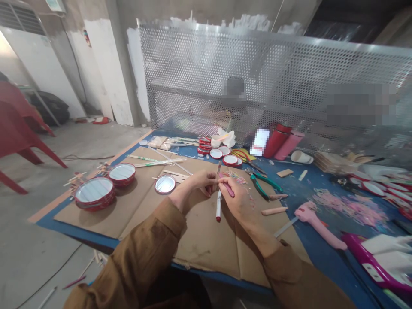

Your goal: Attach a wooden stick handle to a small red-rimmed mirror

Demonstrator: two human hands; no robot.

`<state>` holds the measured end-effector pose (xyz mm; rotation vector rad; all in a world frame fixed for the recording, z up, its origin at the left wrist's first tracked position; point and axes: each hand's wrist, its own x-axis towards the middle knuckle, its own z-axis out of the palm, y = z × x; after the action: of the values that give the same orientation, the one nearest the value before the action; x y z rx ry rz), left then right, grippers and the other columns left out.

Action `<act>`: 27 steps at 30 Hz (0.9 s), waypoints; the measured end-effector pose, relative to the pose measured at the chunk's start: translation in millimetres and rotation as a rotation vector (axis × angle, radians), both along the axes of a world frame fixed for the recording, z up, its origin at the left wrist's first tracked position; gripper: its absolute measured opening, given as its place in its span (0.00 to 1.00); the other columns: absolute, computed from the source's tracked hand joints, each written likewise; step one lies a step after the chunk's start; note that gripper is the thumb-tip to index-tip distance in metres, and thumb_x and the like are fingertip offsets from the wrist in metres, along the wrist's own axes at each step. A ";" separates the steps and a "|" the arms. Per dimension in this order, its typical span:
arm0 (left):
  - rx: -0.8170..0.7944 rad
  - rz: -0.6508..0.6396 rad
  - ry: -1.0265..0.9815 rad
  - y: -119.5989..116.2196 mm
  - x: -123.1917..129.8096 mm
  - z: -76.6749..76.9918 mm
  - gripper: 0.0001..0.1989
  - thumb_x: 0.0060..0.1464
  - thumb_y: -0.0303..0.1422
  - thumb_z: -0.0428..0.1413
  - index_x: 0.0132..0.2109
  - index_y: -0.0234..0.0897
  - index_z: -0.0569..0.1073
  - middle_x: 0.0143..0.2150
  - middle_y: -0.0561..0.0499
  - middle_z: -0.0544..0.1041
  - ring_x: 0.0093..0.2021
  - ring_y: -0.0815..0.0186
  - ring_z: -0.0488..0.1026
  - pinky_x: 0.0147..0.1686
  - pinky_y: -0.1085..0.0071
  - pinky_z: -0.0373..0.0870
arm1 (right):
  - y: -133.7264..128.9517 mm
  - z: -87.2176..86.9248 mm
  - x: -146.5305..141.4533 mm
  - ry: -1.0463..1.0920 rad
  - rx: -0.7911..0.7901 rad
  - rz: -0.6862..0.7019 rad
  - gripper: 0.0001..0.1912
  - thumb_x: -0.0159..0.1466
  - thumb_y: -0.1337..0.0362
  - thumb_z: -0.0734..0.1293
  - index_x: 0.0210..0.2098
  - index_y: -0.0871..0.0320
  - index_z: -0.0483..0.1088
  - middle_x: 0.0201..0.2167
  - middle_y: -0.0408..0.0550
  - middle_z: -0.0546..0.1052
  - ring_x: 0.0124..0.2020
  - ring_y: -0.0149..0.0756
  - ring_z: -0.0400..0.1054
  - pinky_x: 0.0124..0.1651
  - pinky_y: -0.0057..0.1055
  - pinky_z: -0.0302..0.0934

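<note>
A white marker pen with a red tip (219,206) stands nearly upright over the brown cardboard sheet (206,253). My left hand (195,184) grips the pen's upper part from the left. My right hand (236,199) pinches a slim pink stick (228,187) against the pen, so the two touch. The fingers hide part of both. A round mirror with a red rim (165,184) lies just left of my left hand. Small coloured scraps (238,178) lie beyond my right hand.
Stacks of red-backed round mirrors (95,193) sit left on the cardboard. Green-handled pliers (260,182), a pink-handled tool (318,227) and pink shreds (347,206) lie on the blue table (309,193). A perforated metal screen (257,77) stands behind.
</note>
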<state>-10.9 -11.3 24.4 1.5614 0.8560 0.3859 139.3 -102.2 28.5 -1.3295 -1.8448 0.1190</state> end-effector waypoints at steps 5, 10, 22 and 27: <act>-0.004 -0.002 -0.012 -3.0 -1.2 3.6 0.12 0.57 0.39 0.56 0.34 0.35 0.67 0.20 0.55 0.69 0.20 0.70 0.70 0.24 0.73 0.69 | -3.4 5.4 -3.6 0.039 0.003 0.003 0.08 0.65 0.62 0.61 0.35 0.54 0.71 0.29 0.45 0.77 0.30 0.37 0.70 0.35 0.32 0.62; 0.001 -0.004 -0.018 -5.1 -0.1 7.3 0.14 0.55 0.41 0.57 0.33 0.34 0.66 0.20 0.55 0.69 0.19 0.70 0.69 0.22 0.74 0.67 | -5.0 7.1 -4.8 0.052 0.041 0.001 0.07 0.65 0.62 0.61 0.36 0.54 0.71 0.32 0.47 0.78 0.33 0.38 0.71 0.37 0.33 0.63; 0.050 0.004 0.019 -3.1 -0.9 3.6 0.11 0.55 0.39 0.56 0.32 0.34 0.68 0.19 0.55 0.69 0.20 0.69 0.70 0.22 0.74 0.68 | -4.5 10.0 -5.2 0.141 0.045 0.040 0.08 0.65 0.60 0.60 0.35 0.54 0.70 0.32 0.47 0.78 0.34 0.38 0.72 0.38 0.33 0.64; 0.008 0.010 0.021 -6.2 -0.1 8.0 0.13 0.53 0.40 0.58 0.31 0.34 0.68 0.18 0.56 0.68 0.19 0.71 0.69 0.21 0.75 0.67 | -4.1 7.3 -4.9 0.138 0.031 0.032 0.09 0.65 0.60 0.60 0.35 0.54 0.70 0.31 0.47 0.78 0.33 0.38 0.71 0.37 0.33 0.63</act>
<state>-11.0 -17.5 32.4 1.5714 0.8794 0.3814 134.4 -106.3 35.9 -1.2396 -1.7451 0.1943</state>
